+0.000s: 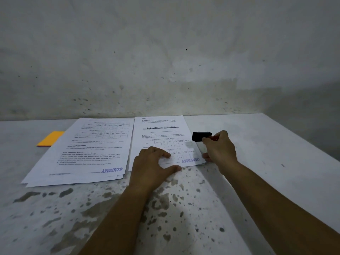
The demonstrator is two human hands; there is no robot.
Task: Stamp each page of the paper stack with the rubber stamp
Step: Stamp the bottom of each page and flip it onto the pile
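Note:
Two piles of printed pages lie side by side on the table. The left pile shows a blue APPROVED mark at its lower right. The right stack also carries a blue APPROVED mark near its lower right corner. My left hand rests on the lower edge of the right stack, fingers spread flat, thumb on the table. My right hand grips the black rubber stamp by its handle, lifted above the stack's right edge, a shadow beneath it.
An orange pad lies left of the piles, partly under the left one. The table is pale and stained, with its right edge running diagonally. A rough grey wall stands directly behind the papers.

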